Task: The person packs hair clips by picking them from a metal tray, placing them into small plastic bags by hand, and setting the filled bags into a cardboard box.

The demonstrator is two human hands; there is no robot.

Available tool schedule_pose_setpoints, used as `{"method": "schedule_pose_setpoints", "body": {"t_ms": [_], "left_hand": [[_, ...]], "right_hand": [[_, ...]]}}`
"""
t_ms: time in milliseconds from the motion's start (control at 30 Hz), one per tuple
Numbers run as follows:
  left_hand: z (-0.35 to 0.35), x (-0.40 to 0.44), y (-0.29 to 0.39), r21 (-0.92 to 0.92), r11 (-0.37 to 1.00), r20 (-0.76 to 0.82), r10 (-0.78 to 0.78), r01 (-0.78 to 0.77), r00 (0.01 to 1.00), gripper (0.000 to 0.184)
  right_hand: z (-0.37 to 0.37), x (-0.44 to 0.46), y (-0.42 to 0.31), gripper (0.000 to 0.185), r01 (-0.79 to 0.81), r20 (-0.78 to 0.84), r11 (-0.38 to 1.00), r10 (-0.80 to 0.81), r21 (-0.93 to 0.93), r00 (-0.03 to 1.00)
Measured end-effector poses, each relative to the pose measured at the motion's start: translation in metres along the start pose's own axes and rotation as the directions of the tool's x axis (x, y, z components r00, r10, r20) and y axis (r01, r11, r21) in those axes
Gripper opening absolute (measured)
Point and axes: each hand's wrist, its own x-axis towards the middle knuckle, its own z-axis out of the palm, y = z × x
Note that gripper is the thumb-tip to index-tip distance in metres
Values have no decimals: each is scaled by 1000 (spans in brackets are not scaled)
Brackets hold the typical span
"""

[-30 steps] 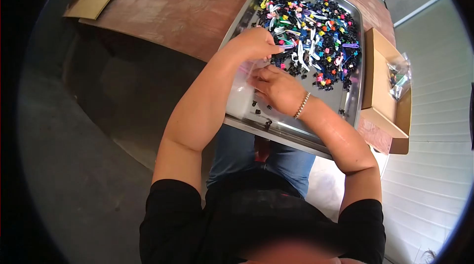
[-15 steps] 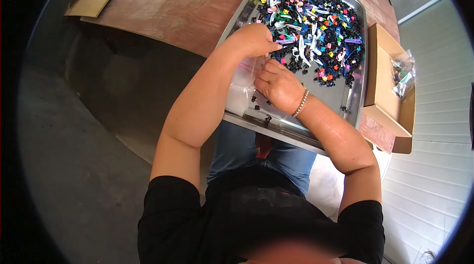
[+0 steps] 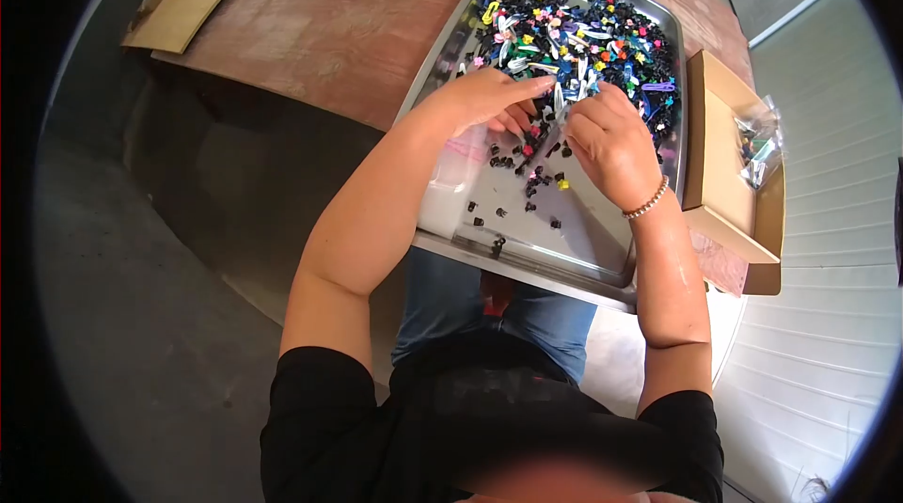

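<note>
A steel tray [image 3: 602, 259] holds a wide heap of small hair clips [image 3: 588, 38]: black mini claw clips, coloured flower pieces, and white, yellow and purple snap clips. My left hand [image 3: 484, 103] is over the heap's near left edge, fingers apart, with no object visible in it. To its right, my right hand [image 3: 613, 141] has its fingers curled together at the near side of the heap; what they hold, if anything, is hidden. Clear plastic bags [image 3: 450, 188] with a pink strip lie in the tray's near left corner, partly under my left forearm. Loose black claw clips [image 3: 531, 193] lie between my hands and the near rim.
Right of the tray stands an open cardboard box [image 3: 712, 165] with a filled clear bag [image 3: 760, 146] in it. A flat brown board [image 3: 202, 0] lies at the far left of the reddish wooden table [image 3: 329, 23]. A white ribbed wall [image 3: 828, 221] rises on the right.
My right hand has moved right and away from the plastic bags, toward the heap. My left hand's fingers have spread. More loose clips now lie on the near part of the tray.
</note>
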Motion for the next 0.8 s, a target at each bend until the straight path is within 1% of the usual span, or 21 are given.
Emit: {"method": "schedule_pose_setpoints", "body": {"t_ms": [33,67,100,133,200,233,267,333,367,400,467,500,533,600,633,667,733,767,800], "left_hand": [[1,-4,2,-168,986,108,-5,23,994,60],[0,-6,4,-326,943,215,6,66,977,63],[1,-4,1,-326,944,266,36,54,963,67],[2,-2,0,-322,945,268,39,51,963,67],[4,1,-4,-347,938,197,44,28,979,67],[4,3,-6,-389,920,209,47,39,977,68],[3,5,-7,-388,921,209,51,35,977,68],[3,2,-4,-465,876,319,31,128,947,70],[4,2,-5,-512,840,400,49,179,915,65],[6,2,-6,-509,843,403,52,176,914,65],[11,4,-10,-568,814,443,182,118,878,52],[9,7,-12,-628,757,482,196,181,854,33],[8,9,-15,-627,758,484,198,180,852,33],[7,8,-17,-690,713,340,169,123,925,27],[6,11,-18,-747,658,338,249,98,908,25],[6,12,-19,-747,657,338,250,97,907,25],[6,6,-13,-703,711,178,169,5,969,24],[6,5,-11,-703,711,178,169,6,969,24],[7,4,-9,-636,770,143,174,-44,974,23]], "right_hand": [[-1,0,2,20,-1,-7,1000,1,-7,1000],[-1,0,2,20,8,-18,1000,-9,-24,1000],[-1,-1,3,20,17,-28,999,-18,-39,999],[-1,-1,3,20,15,-32,999,-16,-44,999],[-1,-2,4,21,-7,-144,999,1,-43,990],[-1,-3,6,21,-25,-183,997,11,-71,983],[-1,-3,7,21,-23,-185,997,9,-75,983],[-2,-3,7,20,-82,-279,995,62,-61,958],[-1,-4,7,20,-97,-278,993,74,-69,958],[-1,-4,8,20,-100,-281,992,75,-75,957],[1,-5,11,20,-94,-257,993,74,-65,964],[3,-5,12,16,-82,-266,993,57,-85,962],[2,-5,12,16,-83,-267,993,57,-89,962],[1,-5,12,16,-109,-265,990,82,-87,961],[1,-5,12,16,-108,-264,990,81,-89,961],[1,-5,13,17,-126,-248,986,96,-109,964],[3,-6,13,18,-144,-231,981,112,-128,966],[4,-6,14,19,-192,-239,975,161,-115,958],[6,-6,14,21,-240,-246,965,210,-102,946]]}}
